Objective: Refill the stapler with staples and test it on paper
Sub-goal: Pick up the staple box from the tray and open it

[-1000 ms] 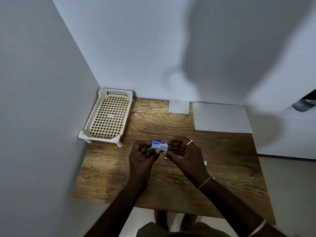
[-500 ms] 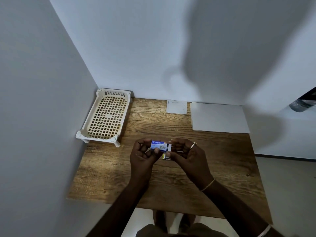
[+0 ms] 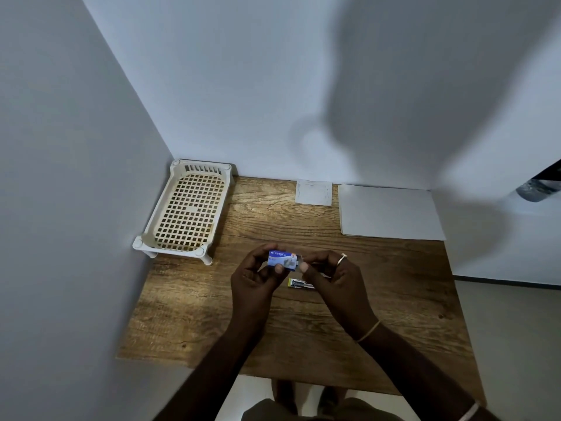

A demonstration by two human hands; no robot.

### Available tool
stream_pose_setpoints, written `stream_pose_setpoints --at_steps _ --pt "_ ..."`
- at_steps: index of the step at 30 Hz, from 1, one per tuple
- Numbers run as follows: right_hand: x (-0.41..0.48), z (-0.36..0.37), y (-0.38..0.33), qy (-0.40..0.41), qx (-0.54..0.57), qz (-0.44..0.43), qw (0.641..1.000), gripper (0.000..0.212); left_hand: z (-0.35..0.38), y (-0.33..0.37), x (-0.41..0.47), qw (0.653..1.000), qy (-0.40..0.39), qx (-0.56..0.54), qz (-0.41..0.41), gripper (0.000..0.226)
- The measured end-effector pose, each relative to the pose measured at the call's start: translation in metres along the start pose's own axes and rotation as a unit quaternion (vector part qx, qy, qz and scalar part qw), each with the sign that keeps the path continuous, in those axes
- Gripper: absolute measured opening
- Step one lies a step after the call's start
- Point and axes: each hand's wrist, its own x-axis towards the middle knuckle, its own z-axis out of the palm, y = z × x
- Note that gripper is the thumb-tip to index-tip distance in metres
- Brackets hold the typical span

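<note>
My left hand (image 3: 253,276) grips a small blue staple box (image 3: 282,260) above the middle of the wooden table (image 3: 188,305). My right hand (image 3: 331,276) pinches the box's right end, where a pale inner tray sticks out a little. On the table just under my right hand lies the stapler (image 3: 300,284), a slim dark and yellow thing, partly hidden by my fingers. A stack of white paper (image 3: 390,212) lies at the back right. A smaller white sheet (image 3: 314,192) lies at the back middle.
A cream plastic basket (image 3: 185,212) with a grid floor stands at the back left, against the side wall. Walls close off the table's left and back. The table's front edge runs just above my knees.
The inner tray has come out a little at the box's right end. Both hands have stayed above the table's middle, and more of the stapler shows beneath them.
</note>
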Motion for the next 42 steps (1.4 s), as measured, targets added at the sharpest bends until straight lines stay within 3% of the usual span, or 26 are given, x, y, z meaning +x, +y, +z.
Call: stream_pose_setpoints --at_steps 7,18,31,42 --pt "0.001 -0.004 -0.009 -0.015 -0.106 -0.077 0.991 0.011 0.003 0.005 -0.002 1.0 -0.019 0.011 0.011 0.035" --pt "0.004 -0.011 -0.012 -0.027 -0.135 0.001 0.99 0.011 0.001 0.0 -0.005 1.0 -0.03 -0.006 -0.002 0.037" --pt "0.007 -0.011 -0.018 -0.065 -0.268 0.038 0.961 0.018 0.0 -0.009 -0.012 0.999 -0.041 0.006 -0.017 0.036" --pt "0.0 -0.013 -0.016 -0.119 -0.375 -0.099 0.914 0.016 -0.001 -0.018 -0.016 0.996 -0.032 -0.043 -0.068 0.042"
